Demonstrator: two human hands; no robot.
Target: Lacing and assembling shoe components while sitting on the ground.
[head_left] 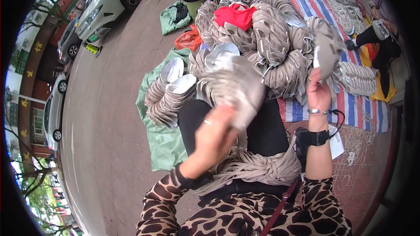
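My left hand [214,133], smeared by motion, is closed on a grey-beige shoe upper [250,91] in front of my knees. Raised at the right, my right hand [318,89] grips the lower end of another grey-beige shoe upper [327,46] with a white inner face. Across my lap lies a thick bundle of flat beige shoelaces [258,166]. Just beyond my knees, nested stacks of similar uppers [286,74] are heaped up. Two more stacks [168,98] stand at the left.
Green sheeting [162,142] lies under the left stacks, and a striped tarp [367,116] spreads at the right. A red cloth [235,16] and an orange bag [189,38] are near the heap. Another person [380,39] sits far right. Parked cars [111,6] line the left.
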